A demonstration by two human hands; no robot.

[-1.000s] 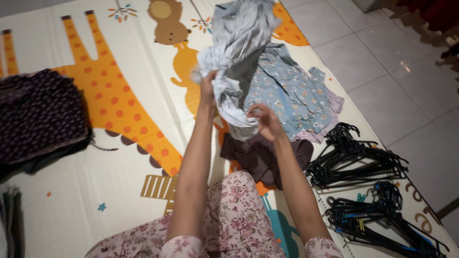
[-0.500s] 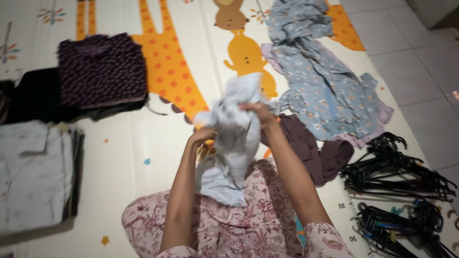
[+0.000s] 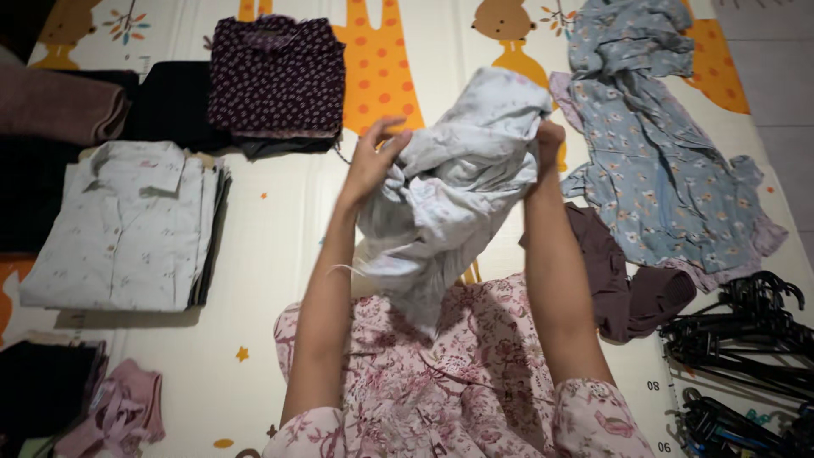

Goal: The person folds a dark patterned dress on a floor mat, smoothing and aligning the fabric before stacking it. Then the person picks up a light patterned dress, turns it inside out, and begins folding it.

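Note:
I hold a crumpled pale grey-blue garment (image 3: 454, 182) up in front of me over my lap. My left hand (image 3: 371, 161) grips its left edge and my right hand (image 3: 549, 142) is closed on its upper right corner. The cloth hangs down between my forearms onto my pink floral trousers (image 3: 432, 382). Under everything lies a cream play mat (image 3: 263, 254) with orange giraffe pictures.
A folded white shirt stack (image 3: 127, 229) and a folded dark dotted garment (image 3: 275, 76) lie at the left. A blue floral dress (image 3: 670, 178) and a brown garment (image 3: 623, 280) lie at the right. Black hangers (image 3: 738, 339) are piled at the lower right.
The view has swung left, showing more folded stacks. My hands have spread apart and lifted, opening out the grey-blue garment that was bunched between them.

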